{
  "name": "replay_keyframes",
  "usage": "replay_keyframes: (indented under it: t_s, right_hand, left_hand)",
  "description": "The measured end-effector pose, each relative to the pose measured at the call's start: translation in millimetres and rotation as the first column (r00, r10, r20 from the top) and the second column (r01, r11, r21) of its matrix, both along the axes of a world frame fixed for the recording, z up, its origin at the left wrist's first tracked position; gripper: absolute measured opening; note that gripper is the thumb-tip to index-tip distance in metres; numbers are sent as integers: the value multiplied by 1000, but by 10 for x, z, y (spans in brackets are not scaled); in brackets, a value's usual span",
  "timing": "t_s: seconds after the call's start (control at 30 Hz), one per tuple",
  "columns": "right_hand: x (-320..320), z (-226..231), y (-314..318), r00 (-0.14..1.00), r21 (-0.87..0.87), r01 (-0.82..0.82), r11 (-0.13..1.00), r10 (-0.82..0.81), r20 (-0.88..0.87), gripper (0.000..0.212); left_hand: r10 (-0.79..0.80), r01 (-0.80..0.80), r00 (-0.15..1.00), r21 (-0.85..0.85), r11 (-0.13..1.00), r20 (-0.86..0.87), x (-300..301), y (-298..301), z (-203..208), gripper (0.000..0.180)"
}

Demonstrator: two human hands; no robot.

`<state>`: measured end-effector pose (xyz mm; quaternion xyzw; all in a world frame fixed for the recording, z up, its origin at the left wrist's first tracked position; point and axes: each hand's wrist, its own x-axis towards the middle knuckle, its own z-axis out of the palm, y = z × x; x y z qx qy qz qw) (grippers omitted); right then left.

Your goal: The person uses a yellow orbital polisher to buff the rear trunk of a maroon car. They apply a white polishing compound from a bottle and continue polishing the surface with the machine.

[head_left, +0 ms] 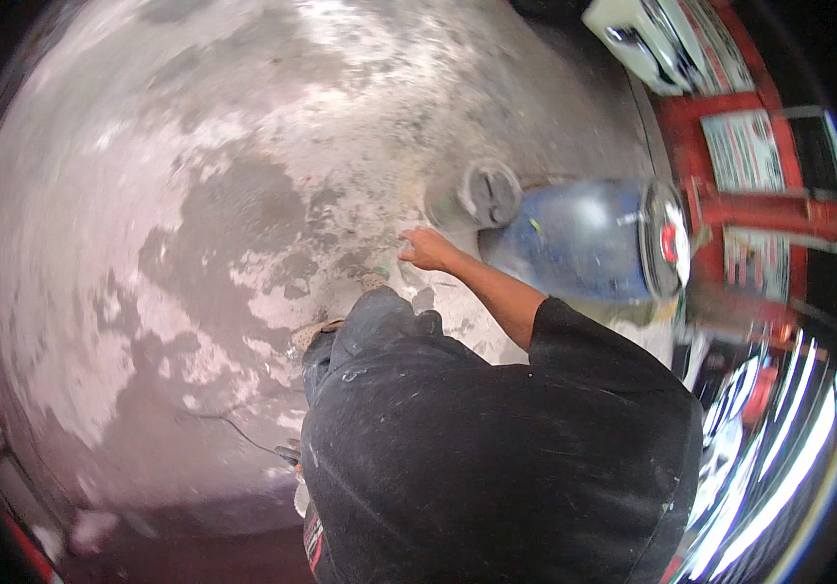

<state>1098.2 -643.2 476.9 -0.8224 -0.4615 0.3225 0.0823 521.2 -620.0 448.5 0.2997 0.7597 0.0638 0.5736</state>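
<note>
My right hand [425, 248] is bare and stretched out over the floor, with finger and thumb apart and nothing between them. Just beyond it is a blurred greyish bucket [492, 195], which I see no contact with. A big blue drum [574, 238] with a pale lid is right of the bucket. By my left side, a small dark object [287, 452] with a thin dark cord or rod [234, 424] shows past my black shirt. A bit of skin colour appears beside it; the fingers of my left hand are hidden there.
The concrete floor [97, 292] is stained with dark, wet-looking patches. Along the right stands a red frame [681, 127] with printed sheets on it. A white object [637, 44] is at the upper right. My feet show below my trousers [370, 326].
</note>
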Motion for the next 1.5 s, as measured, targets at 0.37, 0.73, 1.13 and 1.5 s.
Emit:
replay_keyframes:
  t_s: [0.37,0.73,1.13,1.5]
  right_hand:
    - [1593,2191,-1773,595,327,566,757,-650,474,54]
    - [3508,3007,-5447,85,479,708,519,-736,672,68]
    - [3906,2592,-6124,120,279,886,370,-765,633,56]
    - [4112,2518,-6352,103,163,967,196,-885,454,48]
  left_hand:
    - [-620,624,782,63,779,-64,1384,901,-103,27]
    - [-733,757,652,119,642,-194,2196,643,34,29]
    - [-656,696,702,68,715,-279,2374,343,-82,31]
    - [-669,714,685,81,695,-288,2431,317,-98,33]
